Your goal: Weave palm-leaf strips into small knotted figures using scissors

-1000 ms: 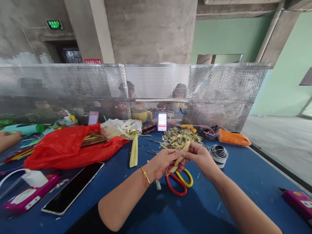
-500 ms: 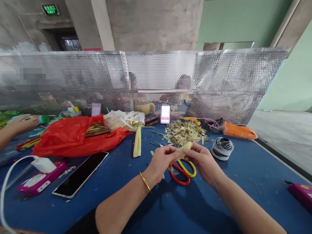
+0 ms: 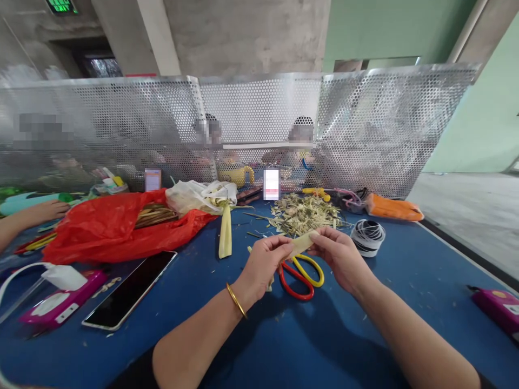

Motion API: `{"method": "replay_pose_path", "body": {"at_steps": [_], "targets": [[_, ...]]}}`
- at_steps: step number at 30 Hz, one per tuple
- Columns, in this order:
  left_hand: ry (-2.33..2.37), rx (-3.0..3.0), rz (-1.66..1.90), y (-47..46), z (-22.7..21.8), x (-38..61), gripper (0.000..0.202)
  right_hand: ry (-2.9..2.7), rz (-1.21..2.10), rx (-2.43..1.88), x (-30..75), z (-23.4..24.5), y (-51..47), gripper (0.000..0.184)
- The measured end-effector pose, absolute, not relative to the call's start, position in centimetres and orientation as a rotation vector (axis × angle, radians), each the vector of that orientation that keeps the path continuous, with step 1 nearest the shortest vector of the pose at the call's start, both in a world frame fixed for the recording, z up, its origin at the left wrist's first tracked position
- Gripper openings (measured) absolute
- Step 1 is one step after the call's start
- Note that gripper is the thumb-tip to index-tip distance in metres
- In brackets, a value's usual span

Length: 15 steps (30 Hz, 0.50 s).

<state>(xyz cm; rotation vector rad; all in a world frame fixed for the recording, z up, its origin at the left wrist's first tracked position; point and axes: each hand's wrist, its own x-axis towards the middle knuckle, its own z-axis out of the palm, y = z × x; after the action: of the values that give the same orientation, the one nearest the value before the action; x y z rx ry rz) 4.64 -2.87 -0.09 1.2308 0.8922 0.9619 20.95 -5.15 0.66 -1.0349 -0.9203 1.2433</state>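
Note:
A pale yellow-green strip of husk or leaf (image 3: pixel 302 244) is stretched between my two hands above the table. My left hand (image 3: pixel 263 265) pinches its left end between thumb and fingers. At the other end, my right hand (image 3: pixel 336 256) grips the strip the same way. Beneath it lie scissors (image 3: pixel 298 281) with one red and one yellow handle loop; their blades are mostly hidden by my left hand. Behind my hands is a heap of pale plant scraps (image 3: pixel 306 213). A longer pale strip (image 3: pixel 225 232) hangs from a white plastic bag (image 3: pixel 194 195).
A spool of grey-white cord (image 3: pixel 368 237) and an orange packet (image 3: pixel 394 208) sit to the right. On the left are a red plastic bag (image 3: pixel 101 227), a phone (image 3: pixel 132 289) and a purple power strip (image 3: pixel 65 302). Another person's hand (image 3: pixel 44 210) is at far left. A perforated metal screen (image 3: pixel 259 113) stands behind.
The strip now lies flatter and shows more of its length between my hands. My view has shifted slightly. The other person's hand at far left has lowered a little.

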Motion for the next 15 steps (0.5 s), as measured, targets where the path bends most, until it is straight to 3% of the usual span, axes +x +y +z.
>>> {"method": "replay_pose_path", "body": {"at_steps": [15], "targets": [[1.021,1.422,1.129,-3.24,0.48,4.67,0.012,-1.032,1.201,-1.081,20.99,0.81,-5.35,0.025]]}}
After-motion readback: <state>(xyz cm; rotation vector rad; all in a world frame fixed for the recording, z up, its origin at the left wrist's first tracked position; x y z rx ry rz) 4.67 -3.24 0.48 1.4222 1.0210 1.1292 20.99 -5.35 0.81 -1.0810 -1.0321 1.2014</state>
